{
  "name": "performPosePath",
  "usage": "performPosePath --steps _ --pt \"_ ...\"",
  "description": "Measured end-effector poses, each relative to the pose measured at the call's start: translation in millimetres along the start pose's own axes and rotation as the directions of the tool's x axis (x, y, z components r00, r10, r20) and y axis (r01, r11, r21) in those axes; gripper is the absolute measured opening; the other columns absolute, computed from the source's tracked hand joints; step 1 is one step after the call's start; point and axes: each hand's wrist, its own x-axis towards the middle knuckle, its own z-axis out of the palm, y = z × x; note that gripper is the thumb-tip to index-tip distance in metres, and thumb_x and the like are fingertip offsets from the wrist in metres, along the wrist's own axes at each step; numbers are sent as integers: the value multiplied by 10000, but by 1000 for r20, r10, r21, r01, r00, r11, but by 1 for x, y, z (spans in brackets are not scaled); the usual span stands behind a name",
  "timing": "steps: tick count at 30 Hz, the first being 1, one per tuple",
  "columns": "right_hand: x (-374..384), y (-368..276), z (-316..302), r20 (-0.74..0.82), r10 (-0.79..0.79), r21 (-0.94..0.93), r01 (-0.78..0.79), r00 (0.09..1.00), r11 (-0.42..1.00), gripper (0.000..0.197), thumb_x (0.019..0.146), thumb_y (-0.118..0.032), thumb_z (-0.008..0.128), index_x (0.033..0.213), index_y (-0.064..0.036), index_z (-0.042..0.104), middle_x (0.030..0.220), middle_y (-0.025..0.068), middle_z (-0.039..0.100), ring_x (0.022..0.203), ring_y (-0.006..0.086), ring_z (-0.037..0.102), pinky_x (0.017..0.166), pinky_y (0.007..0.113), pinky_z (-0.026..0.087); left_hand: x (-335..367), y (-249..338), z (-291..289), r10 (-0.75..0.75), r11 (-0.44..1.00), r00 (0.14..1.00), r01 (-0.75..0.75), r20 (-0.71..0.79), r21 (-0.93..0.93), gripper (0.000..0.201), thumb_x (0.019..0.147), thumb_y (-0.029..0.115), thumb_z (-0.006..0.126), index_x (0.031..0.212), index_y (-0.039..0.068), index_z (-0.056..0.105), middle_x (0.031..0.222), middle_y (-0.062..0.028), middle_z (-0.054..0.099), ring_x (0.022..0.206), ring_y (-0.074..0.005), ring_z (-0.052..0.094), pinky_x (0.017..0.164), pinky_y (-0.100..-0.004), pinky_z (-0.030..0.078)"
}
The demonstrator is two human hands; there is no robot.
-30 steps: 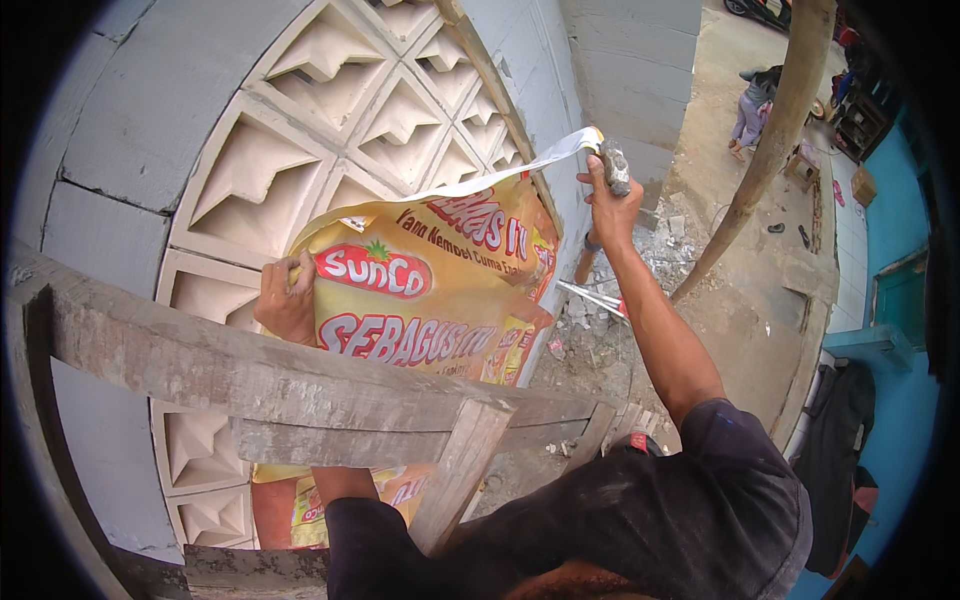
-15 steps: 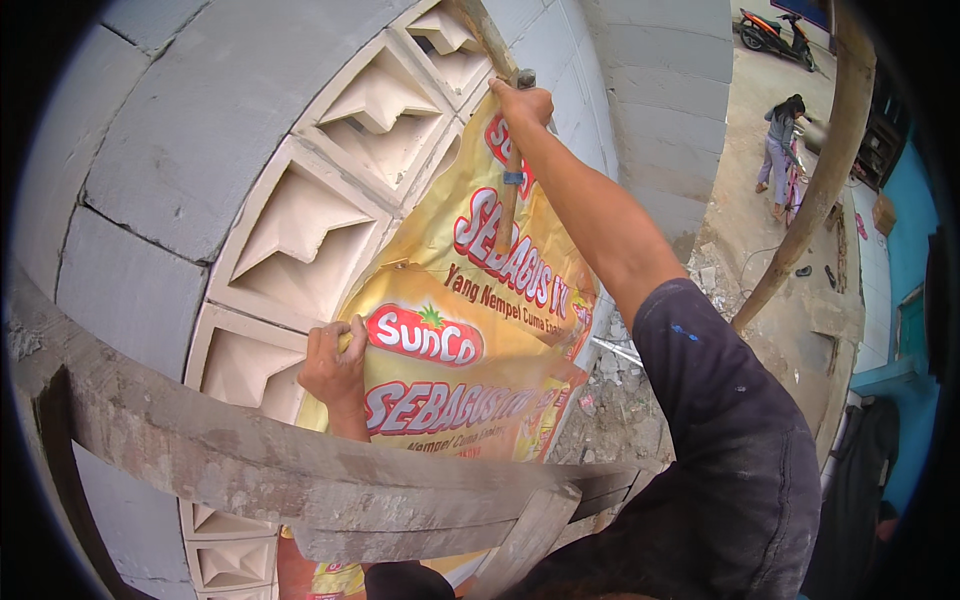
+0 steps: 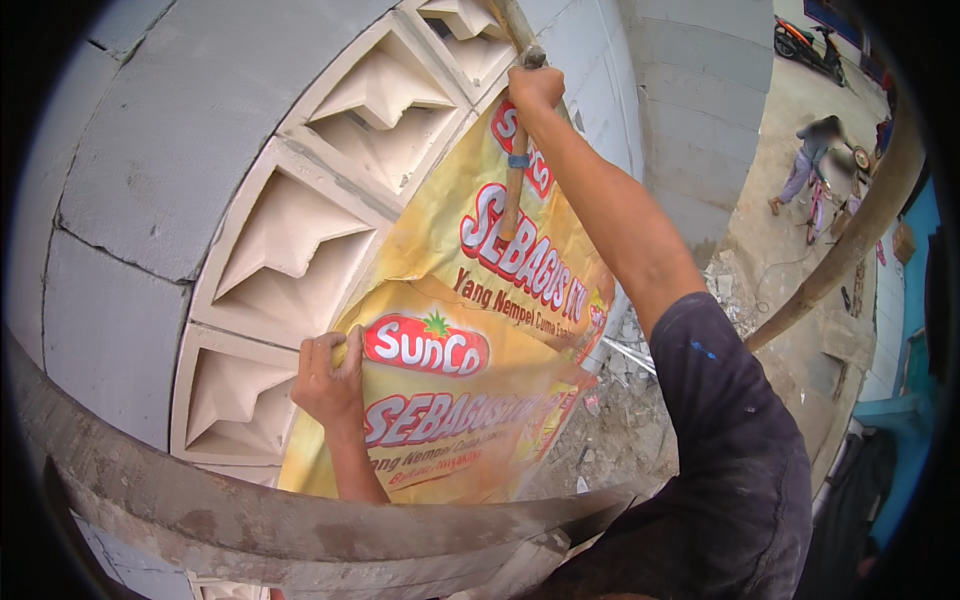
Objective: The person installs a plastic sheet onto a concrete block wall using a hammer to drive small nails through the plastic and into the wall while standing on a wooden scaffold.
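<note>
One banner [image 3: 470,305], edge pinched by your left hand [image 3: 330,378], seemed to need even tension while your right hand [image 3: 538,88] clenched the hammer [image 3: 514,190].

The right arm [image 3: 625,205] reaches high, right fingers [image 3: 533,88] clenched; left fingers [image 3: 318,360] curl lower.

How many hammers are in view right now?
1: the hammer is in the right hand, its handle pointing down in front of the banner. Others may be hidden behind the beam.
</note>
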Motion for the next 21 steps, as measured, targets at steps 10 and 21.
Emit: performPosePath --steps 10,21 --pt "4 0 0 152 67 122 -85 986 989 177 821 -84 741 847 79 676 710 152 740 586 201 732 627 300 619 55 48 47 216 962 965 -236 146 140 356 782 218 837 1070 124 650 875 -30 587 869 -247 577 763 -399 481" --pt "12 15 -18 290 14 408 -137 957 903 209 904 -75 701 930 128 657 823 203 741 652 237 746 598 306 635 71 66 123 396 911 918 -396 20 117 326 870 154 701 1190 212 693 1325 -32 618 1135 -242 577 896 -422 431"
